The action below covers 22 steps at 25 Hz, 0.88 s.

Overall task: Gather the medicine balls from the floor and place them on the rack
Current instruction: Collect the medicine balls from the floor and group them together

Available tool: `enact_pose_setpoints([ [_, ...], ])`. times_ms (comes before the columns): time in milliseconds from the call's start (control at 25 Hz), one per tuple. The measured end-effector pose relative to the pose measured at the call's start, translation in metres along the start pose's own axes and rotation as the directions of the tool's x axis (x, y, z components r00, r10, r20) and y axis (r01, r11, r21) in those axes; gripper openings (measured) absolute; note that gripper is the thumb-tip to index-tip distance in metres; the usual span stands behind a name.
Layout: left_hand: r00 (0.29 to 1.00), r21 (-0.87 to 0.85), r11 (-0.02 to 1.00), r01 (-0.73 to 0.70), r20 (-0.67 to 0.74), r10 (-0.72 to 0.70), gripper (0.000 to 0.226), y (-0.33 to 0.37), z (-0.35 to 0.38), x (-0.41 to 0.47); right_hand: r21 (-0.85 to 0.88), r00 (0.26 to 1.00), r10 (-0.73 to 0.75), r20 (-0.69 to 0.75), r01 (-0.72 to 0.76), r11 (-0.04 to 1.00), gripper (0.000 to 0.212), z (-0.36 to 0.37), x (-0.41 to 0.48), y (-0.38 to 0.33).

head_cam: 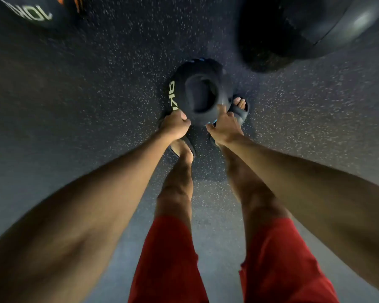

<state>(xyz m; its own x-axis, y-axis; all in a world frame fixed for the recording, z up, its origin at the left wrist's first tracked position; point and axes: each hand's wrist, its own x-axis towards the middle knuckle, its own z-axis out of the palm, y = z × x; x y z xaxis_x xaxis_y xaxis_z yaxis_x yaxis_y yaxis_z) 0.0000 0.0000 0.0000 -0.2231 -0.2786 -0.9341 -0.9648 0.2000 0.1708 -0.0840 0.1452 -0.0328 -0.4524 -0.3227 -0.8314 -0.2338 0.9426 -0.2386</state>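
Observation:
A black medicine ball (197, 92) marked "9KG" in pale letters, with a recessed handle on top, sits low in front of my feet. My left hand (175, 126) grips its near left edge with curled fingers. My right hand (222, 127) holds the near right edge, thumb and fingers spread against the ball. A second black ball (31, 9) with white lettering and orange marks lies at the top left. No rack is in view.
A large dark grey ball (315, 27) fills the top right, close to the 9KG ball. The floor (74, 84) is dark speckled rubber. My feet in black sandals (241, 108) stand right under the ball; red shorts are below.

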Motion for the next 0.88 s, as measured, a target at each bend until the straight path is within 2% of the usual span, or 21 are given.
enact_pose_setpoints([
  [80,0.996,-0.107,0.992,0.073,-0.036,-0.077,0.036,-0.002,0.016,0.050,-0.012,0.995,0.077,0.062,-0.077,0.997,0.102,0.007,0.035,0.008],
  [160,0.976,-0.198,0.958,0.205,-0.032,-0.215,0.057,-0.017,0.041,0.107,-0.002,0.988,0.114,0.101,-0.115,0.993,0.116,0.014,0.068,0.019],
  [240,0.944,-0.271,0.914,0.302,-0.049,-0.326,0.086,-0.034,0.066,0.151,-0.048,0.994,0.075,0.081,-0.071,0.996,0.116,0.023,0.093,0.029],
  [360,0.899,-0.431,0.818,0.380,-0.035,-0.436,0.116,-0.013,0.069,0.147,-0.118,0.996,-0.048,-0.079,0.039,0.992,0.109,0.039,0.105,0.037],
  [400,0.913,-0.445,0.820,0.359,-0.014,-0.407,0.115,0.003,0.062,0.135,-0.109,0.989,-0.070,-0.131,0.056,0.992,0.108,0.042,0.107,0.037],
  [480,0.926,-0.440,0.836,0.329,-0.023,-0.376,0.093,0.018,0.060,0.133,-0.108,0.976,-0.111,-0.185,0.092,0.990,0.106,0.039,0.116,0.037],
  [600,0.922,-0.482,0.842,0.242,-0.158,-0.355,0.081,0.029,0.054,0.131,-0.195,0.963,-0.169,-0.210,0.128,0.972,0.105,0.023,0.133,0.039],
  [760,0.888,-0.508,0.858,0.074,-0.357,-0.289,0.078,0.028,0.044,0.137,-0.146,0.972,-0.196,-0.126,0.177,0.973,0.101,-0.012,0.149,0.030],
  [880,0.862,-0.487,0.868,-0.093,-0.476,-0.174,0.078,0.038,0.032,0.141,-0.081,0.982,-0.178,-0.063,0.173,0.982,0.094,-0.048,0.174,0.002],
])
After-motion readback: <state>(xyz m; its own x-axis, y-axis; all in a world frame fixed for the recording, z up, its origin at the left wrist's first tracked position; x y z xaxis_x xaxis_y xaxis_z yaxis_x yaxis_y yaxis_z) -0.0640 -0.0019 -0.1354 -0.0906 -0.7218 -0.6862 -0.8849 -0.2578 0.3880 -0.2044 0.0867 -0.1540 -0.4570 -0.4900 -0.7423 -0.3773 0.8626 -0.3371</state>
